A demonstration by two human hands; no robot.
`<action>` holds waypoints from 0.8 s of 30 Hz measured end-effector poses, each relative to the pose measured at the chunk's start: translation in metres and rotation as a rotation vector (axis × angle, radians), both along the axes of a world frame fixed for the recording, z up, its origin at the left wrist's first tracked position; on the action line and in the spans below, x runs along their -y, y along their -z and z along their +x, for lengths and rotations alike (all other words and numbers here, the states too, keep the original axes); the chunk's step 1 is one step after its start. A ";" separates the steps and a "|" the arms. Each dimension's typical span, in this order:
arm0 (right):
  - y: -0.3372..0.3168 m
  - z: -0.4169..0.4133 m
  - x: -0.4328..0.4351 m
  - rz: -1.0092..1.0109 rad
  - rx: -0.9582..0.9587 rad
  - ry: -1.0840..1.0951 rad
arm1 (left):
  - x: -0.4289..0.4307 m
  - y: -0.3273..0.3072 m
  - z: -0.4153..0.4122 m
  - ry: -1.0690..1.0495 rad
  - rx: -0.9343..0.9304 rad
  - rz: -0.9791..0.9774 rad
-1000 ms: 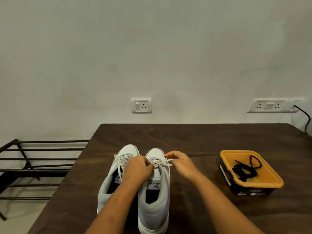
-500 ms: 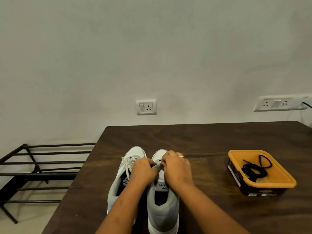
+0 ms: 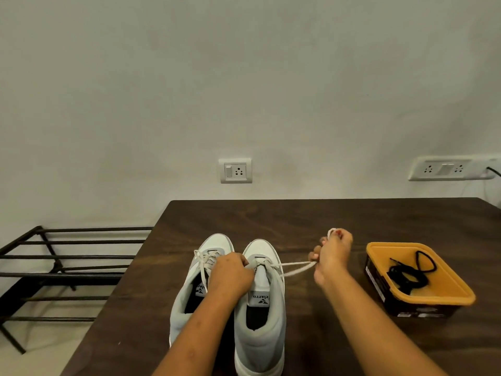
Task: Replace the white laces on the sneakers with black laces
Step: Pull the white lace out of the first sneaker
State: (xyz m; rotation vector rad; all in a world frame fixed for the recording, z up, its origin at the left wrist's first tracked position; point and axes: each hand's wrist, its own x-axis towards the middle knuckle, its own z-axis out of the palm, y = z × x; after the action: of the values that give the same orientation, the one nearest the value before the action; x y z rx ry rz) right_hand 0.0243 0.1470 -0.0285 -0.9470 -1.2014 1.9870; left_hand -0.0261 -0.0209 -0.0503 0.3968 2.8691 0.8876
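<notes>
Orange tub (image 3: pixel 393 244) holds black laces (image 3: pixel 406 276); left hand (image 3: pixel 230 275) grips sneaker (image 3: pixel 261 336), right hand (image 3: pixel 332 257) white lace (image 3: pixel 295 267).

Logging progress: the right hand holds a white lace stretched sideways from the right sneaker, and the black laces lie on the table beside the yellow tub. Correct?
No: the head view shows the black laces inside the yellow tub, not beside it. The right hand does hold a white lace stretched sideways from the right sneaker.
</notes>
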 end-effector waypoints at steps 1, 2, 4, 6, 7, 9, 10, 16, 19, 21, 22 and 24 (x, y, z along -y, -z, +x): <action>0.004 0.001 -0.001 0.143 0.102 -0.082 | 0.000 0.000 0.001 0.008 -0.019 -0.010; 0.008 0.001 0.000 0.287 0.204 -0.172 | 0.000 -0.001 0.002 0.020 -0.050 -0.022; 0.014 0.002 0.002 0.535 0.357 -0.294 | -0.001 -0.001 0.003 0.074 -0.147 -0.062; 0.015 0.001 0.002 0.807 0.494 -0.343 | -0.004 0.000 0.005 0.159 -0.240 -0.110; 0.016 0.000 0.002 0.896 0.526 -0.370 | -0.007 0.001 0.006 0.192 -0.266 -0.129; 0.016 -0.002 0.002 0.930 0.502 -0.410 | -0.012 0.003 0.008 0.220 -0.279 -0.155; 0.016 -0.002 0.004 0.929 0.482 -0.417 | -0.015 0.004 0.009 0.220 -0.274 -0.160; 0.017 0.003 0.009 1.067 0.552 -0.560 | -0.019 0.006 0.005 0.201 -0.304 -0.184; 0.016 0.003 0.017 1.042 0.551 -0.770 | -0.019 0.007 0.001 0.222 -0.290 -0.249; 0.015 0.005 0.020 0.950 0.530 -0.851 | -0.019 0.006 0.000 0.208 -0.291 -0.276; 0.015 0.006 0.021 0.912 0.529 -0.879 | -0.019 0.006 0.000 0.202 -0.285 -0.267; 0.018 0.007 0.019 0.875 0.544 -0.931 | -0.019 0.007 0.001 0.193 -0.263 -0.231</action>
State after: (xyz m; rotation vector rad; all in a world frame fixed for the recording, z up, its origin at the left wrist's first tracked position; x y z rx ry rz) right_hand 0.0314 0.1277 -0.0465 -0.4671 -2.8796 1.4261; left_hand -0.0255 -0.0022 -0.0569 0.8002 3.0508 0.4976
